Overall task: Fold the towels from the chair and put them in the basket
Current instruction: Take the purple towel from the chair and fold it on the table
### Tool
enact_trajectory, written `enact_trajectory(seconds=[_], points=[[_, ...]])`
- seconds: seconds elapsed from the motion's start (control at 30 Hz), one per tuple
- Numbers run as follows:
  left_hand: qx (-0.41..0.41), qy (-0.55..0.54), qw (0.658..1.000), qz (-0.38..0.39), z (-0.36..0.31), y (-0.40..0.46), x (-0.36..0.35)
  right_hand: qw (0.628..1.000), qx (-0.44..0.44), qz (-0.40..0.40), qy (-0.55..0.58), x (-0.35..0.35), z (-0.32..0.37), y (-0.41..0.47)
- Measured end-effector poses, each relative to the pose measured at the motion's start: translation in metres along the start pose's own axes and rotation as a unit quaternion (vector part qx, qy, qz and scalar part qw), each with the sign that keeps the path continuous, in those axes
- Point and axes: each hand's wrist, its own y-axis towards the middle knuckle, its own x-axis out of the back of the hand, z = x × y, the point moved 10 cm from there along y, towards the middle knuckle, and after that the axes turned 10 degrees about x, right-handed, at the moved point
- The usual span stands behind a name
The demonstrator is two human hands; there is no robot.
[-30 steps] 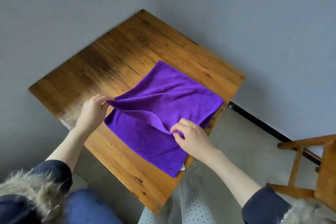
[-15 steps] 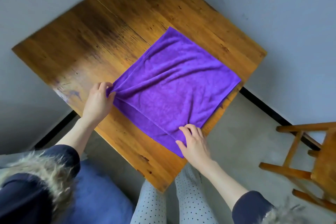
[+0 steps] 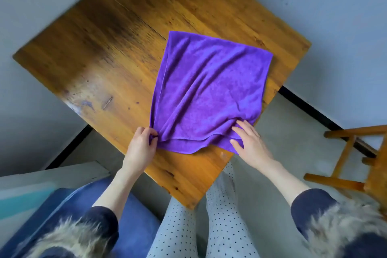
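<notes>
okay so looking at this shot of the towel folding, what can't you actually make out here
Head view, the only one:
- Basket: not in frame.
- Chair: cut off by the right edge; seat and any remaining towels unseen.
- Purple towel: lower layer mostly covered by the upper one.
- Left hand: fingertips buried in the towel corner.
- Right hand: palm hidden, facing down.

**Purple towel folded once, lying on the bench**

The purple towel [image 3: 209,94] lies folded in half on the wooden bench [image 3: 104,58], toward its right side. Its two layers show along the near edge, the upper slightly short of the lower. Soft creases fan from the near-left corner. The near-right corner reaches the bench edge.
</notes>
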Motion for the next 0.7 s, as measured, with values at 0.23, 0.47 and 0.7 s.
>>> enact_trajectory(seconds=[0.23,0.47,0.7], points=[[0.055,-0.027,0.998,-0.021,0.009,-0.01,0.002,0.888,-0.321,-0.189,0.269,0.004,-0.059,-0.049],[0.035,0.016,0.998,0.039,0.002,-0.011,-0.005,0.806,-0.363,-0.178,0.433,-0.028,-0.062,-0.054],[0.007,0.032,0.999,-0.006,-0.005,-0.012,0.005,0.755,-0.386,-0.184,0.497,-0.036,-0.069,-0.048]])
